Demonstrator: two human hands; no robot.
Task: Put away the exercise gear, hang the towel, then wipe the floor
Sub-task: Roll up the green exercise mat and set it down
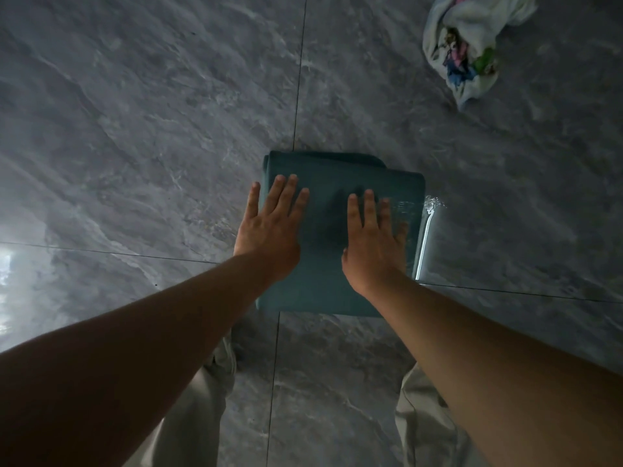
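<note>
Your left grip (269,227) and right grip (374,244) lie flat, fingers (282,193) straight, pressing the folded teal cloth (337,173) onto the grey tiled floor (151,129). A crumpled white rag (472,45) lies well apart.

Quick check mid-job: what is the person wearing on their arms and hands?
Left forearm and right forearm are bare, no sleeves in view. Left hand and right hand: no gloves, watch, rings or bracelets visible.
</note>
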